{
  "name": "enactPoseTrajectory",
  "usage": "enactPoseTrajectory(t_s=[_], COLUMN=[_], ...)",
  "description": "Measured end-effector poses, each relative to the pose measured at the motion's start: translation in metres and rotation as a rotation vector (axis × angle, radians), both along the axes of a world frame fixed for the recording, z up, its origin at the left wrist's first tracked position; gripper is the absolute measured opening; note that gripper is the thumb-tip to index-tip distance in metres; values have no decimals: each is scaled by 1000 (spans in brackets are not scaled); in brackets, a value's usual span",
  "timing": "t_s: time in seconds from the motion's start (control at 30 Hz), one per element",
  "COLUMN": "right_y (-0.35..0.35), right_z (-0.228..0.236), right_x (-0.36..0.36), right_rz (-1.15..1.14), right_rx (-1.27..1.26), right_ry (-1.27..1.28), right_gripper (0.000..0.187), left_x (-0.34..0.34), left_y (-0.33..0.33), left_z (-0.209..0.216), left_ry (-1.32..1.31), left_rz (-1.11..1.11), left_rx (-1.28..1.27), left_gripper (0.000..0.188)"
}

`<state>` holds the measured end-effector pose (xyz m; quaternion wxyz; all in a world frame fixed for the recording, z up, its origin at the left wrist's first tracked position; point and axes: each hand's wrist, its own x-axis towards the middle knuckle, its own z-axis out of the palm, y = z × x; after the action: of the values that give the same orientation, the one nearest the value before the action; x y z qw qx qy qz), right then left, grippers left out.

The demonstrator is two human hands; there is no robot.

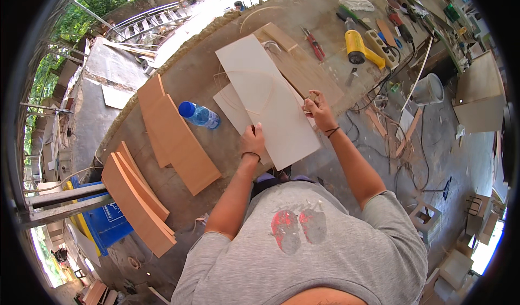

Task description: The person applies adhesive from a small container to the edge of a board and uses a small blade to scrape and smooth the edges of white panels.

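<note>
A long white panel (pixel 265 96) lies aslant in front of me, over a second pale panel (pixel 230 107). My left hand (pixel 252 141) is closed at its left edge near the close end, thumb up. On the opposite edge, my right hand (pixel 320 113) pinches a small brown block (pixel 311 97), close against or touching the panel's side; I cannot tell which. A thin pale strip (pixel 253 112) loops across the white surface, its end near my left hand. The fingers of the left hand are partly hidden.
Left of the panels stand a blue-capped bottle (pixel 200 115) and brown boards (pixel 176 137); curved boards (pixel 138 202) lie nearer. Wooden boards (pixel 303 67) sit beyond. Far right are red-handled pliers (pixel 314 45), a yellow heat gun (pixel 357 48), a power strip and cables. A bucket (pixel 428 90) stands on the floor.
</note>
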<state>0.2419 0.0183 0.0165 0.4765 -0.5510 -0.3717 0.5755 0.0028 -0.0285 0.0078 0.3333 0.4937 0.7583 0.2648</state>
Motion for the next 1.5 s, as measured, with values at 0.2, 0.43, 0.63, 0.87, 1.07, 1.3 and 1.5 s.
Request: enactPoseTrajectory(t_s=[0.2,0.43,0.63,0.87,1.07,1.3,1.5], right_y=[-26,-65,-78,-71,-49,-21,-17], right_z=[9,5,-3,-13,-11,-6,1], right_x=[39,66,63,55,45,27,16], right_rz=[-50,-121,-51,7,123,255,254], right_rx=[-67,-112,-69,-53,87,198,363], right_ry=[-74,-100,-81,-99,-249,-385,-548], right_gripper=[48,47,50,49,45,40,38], left_x=[-10,9,80,79,49,43,42], left_y=[13,1,-31,-30,13,17,16], left_z=[27,49,11,3,1,-5,-1], left_ry=[355,338,399,432,435,580,592], left_rz=[-212,-417,-865,-906,-696,-595,-594], left_rx=[-81,86,464,461,402,370,343], left_gripper=[44,42,54,50,50,59,59])
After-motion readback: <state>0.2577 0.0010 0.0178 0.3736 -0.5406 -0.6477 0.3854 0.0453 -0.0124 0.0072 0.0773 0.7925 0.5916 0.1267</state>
